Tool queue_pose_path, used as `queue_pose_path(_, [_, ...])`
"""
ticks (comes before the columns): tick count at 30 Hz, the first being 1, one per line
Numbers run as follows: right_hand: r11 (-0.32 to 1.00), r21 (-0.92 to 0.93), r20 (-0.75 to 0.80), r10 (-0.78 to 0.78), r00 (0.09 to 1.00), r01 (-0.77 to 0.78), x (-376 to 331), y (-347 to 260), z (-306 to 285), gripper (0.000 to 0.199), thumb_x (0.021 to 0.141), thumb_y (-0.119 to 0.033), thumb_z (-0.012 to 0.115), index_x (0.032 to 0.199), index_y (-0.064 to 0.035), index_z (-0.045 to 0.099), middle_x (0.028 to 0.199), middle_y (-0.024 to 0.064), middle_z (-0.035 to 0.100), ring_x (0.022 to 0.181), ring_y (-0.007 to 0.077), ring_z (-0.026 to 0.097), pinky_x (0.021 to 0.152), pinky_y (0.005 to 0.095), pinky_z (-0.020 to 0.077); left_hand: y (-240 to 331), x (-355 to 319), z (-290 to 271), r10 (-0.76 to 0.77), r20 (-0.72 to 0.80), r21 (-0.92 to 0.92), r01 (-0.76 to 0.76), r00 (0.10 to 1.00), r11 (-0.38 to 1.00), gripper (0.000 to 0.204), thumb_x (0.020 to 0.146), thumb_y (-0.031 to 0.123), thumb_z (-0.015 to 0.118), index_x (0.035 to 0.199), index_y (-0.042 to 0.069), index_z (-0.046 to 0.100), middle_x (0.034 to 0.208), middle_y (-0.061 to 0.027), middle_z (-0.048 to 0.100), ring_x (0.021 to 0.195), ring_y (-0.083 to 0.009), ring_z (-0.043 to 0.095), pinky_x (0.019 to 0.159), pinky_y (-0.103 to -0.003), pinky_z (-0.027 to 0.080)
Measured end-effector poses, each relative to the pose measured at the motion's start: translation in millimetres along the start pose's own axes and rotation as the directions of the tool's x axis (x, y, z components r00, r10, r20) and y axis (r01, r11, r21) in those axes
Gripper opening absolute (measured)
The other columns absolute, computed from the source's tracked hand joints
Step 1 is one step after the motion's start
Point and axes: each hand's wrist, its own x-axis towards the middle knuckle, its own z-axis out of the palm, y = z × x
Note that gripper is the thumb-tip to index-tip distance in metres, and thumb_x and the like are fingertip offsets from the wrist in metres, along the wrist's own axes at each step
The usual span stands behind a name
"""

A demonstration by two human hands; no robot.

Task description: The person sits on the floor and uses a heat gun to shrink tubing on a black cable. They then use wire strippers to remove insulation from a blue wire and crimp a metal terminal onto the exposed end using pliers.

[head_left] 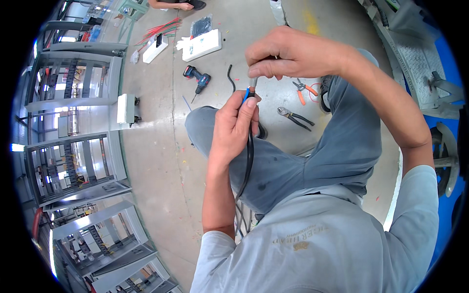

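My left hand [233,122] is closed round a black cable [250,158] in front of my knees. The cable runs down past my left thigh. At its upper end, above my left thumb, a blue wire [246,94] and a bit of bare copper colour show. Over that end, my right hand [293,52] pinches a small grey sleeve-like piece [253,82], which meets or nearly meets the wire end. Its exact kind is hard to make out, as my fingers cover the top of it.
On the floor ahead lie a cordless drill [199,80], a black cable offcut [230,77], orange-handled pliers [304,91] and black-handled cable cutters [295,118]. Beyond are a white box [202,46] and red and green wires [161,30]. Metal cabinets [117,166] line the left. Another person's hand [185,6] shows at the top.
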Motion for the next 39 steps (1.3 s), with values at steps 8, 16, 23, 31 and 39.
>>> queue_pose_path(8, [0.959,-0.143,-0.029,-0.249,0.968,0.243,-2.8,2.1,1.3,0.029,0.102,-0.021,0.066,0.087,0.0028,0.058,0.07,0.0134,0.052,0.063,0.0266,0.051,0.062,0.0398,0.0454,-8.8,3.0,-6.7,0.104,0.079,-0.11,-0.095,0.991,0.989,0.026,0.111,0.024,0.054,0.109,-0.001,0.063,0.071,-0.0011,0.057,0.056,-0.0091,0.054,0.051,-0.023,0.041])
queue_pose_path(16, [0.998,-0.028,-0.13,0.044,0.991,-0.048,-17.1,-8.7,16.6,0.031,0.102,-0.022,0.064,0.084,0.003,0.057,0.067,0.0101,0.048,0.061,0.0209,0.044,0.059,0.0372,0.0396,-11.2,-1.2,15.7,0.382,-0.239,0.436,-0.253,0.893,0.864,0.013,0.101,0.014,0.067,0.101,0.001,0.067,0.068,-0.0081,0.056,0.056,-0.0182,0.054,0.053,-0.032,0.043])
queue_pose_path(23, [0.907,0.154,-0.12,0.411,0.904,-0.392,-15.8,-26.3,21.3,0.042,0.1,-0.03,0.062,0.073,0.0024,0.06,0.061,0.0031,0.049,0.058,0.0106,0.042,0.054,0.0331,0.0363,-17.4,-0.3,22.2,0.516,-0.258,0.563,-0.306,0.817,0.767,0.014,0.102,0.013,0.067,0.106,0.0,0.069,0.065,-0.0066,0.054,0.057,-0.0131,0.049,0.054,-0.028,0.041])
queue_pose_path(31, [0.922,0.127,0.009,0.368,0.93,-0.366,-13.4,-33.9,3.1,0.033,0.097,-0.033,0.07,0.091,-0.0005,0.067,0.066,0.0046,0.055,0.062,0.0123,0.052,0.057,0.0317,0.0394,-8.5,-3.1,-0.3,0.146,-0.066,0.03,-0.144,0.987,0.989,0.024,0.11,0.019,0.057,0.11,-0.002,0.068,0.067,0.0021,0.056,0.053,-0.0045,0.047,0.052,-0.023,0.038])
queue_pose_path(39, [0.915,-0.284,0.101,-0.269,0.958,0.287,-4.4,-37.9,-8.1,0.022,0.092,-0.016,0.077,0.106,0.0002,0.07,0.081,0.0107,0.061,0.069,0.0284,0.062,0.06,0.04,0.0474,-2.2,-17.5,-12.3,0.159,0.099,-0.181,-0.139,0.982,0.974,0.025,0.108,0.018,0.059,0.11,-0.006,0.067,0.071,-0.0013,0.057,0.053,-0.0059,0.049,0.049,-0.022,0.039])
